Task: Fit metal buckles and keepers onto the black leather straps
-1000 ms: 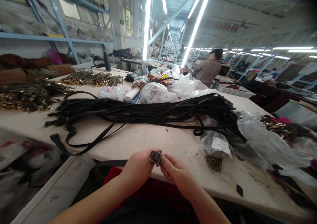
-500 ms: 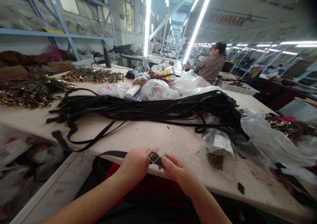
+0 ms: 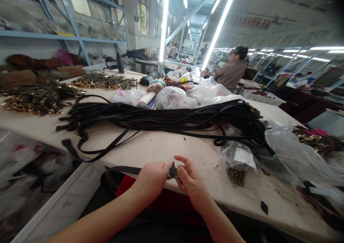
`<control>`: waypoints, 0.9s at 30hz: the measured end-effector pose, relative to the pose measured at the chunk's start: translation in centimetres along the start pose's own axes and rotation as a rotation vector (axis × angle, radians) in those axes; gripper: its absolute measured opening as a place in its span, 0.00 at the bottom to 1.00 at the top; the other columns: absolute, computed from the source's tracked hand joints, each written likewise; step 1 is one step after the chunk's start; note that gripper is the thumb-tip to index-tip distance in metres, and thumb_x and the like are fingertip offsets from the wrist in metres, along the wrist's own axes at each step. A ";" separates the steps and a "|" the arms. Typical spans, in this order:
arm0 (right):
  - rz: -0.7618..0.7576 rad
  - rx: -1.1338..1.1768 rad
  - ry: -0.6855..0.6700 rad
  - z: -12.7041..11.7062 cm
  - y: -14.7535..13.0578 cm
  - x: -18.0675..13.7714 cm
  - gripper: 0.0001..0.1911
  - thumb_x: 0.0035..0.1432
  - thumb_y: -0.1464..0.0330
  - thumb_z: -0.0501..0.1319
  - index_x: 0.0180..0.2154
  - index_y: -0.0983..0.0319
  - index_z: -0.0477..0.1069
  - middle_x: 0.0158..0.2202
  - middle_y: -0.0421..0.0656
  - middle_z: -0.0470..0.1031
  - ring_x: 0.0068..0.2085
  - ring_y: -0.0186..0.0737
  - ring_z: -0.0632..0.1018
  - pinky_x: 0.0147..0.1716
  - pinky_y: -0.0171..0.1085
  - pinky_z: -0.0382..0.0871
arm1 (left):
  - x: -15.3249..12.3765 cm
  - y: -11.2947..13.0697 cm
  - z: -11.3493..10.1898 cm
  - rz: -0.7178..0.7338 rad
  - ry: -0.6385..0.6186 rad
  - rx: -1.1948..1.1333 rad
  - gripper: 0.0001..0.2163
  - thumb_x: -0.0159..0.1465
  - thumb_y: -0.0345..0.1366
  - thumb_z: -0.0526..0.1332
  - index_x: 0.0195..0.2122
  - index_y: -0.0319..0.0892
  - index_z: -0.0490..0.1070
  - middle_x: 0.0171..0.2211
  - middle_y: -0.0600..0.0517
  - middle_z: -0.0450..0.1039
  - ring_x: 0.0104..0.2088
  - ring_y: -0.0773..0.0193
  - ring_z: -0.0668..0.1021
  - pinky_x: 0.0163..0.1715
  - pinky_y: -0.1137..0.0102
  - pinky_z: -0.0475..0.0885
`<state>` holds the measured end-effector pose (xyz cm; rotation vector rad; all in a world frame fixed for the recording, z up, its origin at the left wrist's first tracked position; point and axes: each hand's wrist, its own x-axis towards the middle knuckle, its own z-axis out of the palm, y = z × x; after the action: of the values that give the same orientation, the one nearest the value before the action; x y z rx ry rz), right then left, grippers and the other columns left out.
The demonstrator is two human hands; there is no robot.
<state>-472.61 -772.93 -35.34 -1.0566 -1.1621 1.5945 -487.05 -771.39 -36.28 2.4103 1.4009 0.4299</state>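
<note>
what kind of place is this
Most likely a bag or belt factory floor: a heap of black straps on a long worktable, piles of brass buckles, and another person working under strip lights.

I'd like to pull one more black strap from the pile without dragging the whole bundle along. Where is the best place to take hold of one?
Probably the loose strap that loops out of the black strap bundle toward the near table edge. It lies flat and apart from the rest, so pinch it across its width from the near left side. The left hand and right hand are both busy with a buckle.
</note>
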 end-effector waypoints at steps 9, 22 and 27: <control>-0.132 -0.053 -0.121 -0.8 -0.9 -0.4 0.08 0.54 0.62 0.60 0.31 0.60 0.71 0.29 0.38 0.64 0.30 0.31 0.67 0.32 0.32 0.63 | -2.2 0.5 -3.8 -0.325 -0.128 -1.040 0.13 0.57 0.45 0.57 0.30 0.39 0.67 0.23 0.53 0.67 0.25 0.67 0.69 0.26 0.72 0.63; -0.371 -1.055 0.054 -0.9 -3.7 -3.6 0.10 0.57 0.71 0.55 0.41 0.57 0.69 0.35 0.41 0.75 0.34 0.38 0.75 0.33 0.35 0.64 | -1.3 1.4 2.9 -0.701 -0.107 -1.604 0.12 0.49 0.36 0.66 0.26 0.40 0.61 0.22 0.58 0.64 0.23 0.72 0.68 0.25 0.76 0.61; -0.221 -1.505 0.092 -1.4 -1.0 -2.2 0.10 0.56 0.71 0.53 0.38 0.58 0.71 0.32 0.43 0.76 0.30 0.44 0.76 0.27 0.37 0.61 | -1.6 1.5 2.7 -0.675 -0.105 -1.594 0.11 0.51 0.36 0.64 0.27 0.39 0.62 0.23 0.58 0.65 0.24 0.73 0.68 0.26 0.76 0.62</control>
<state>-470.50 -774.52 -34.35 -1.7189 -2.3496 0.2462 -485.55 -773.79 -38.27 0.6430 0.9894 0.7716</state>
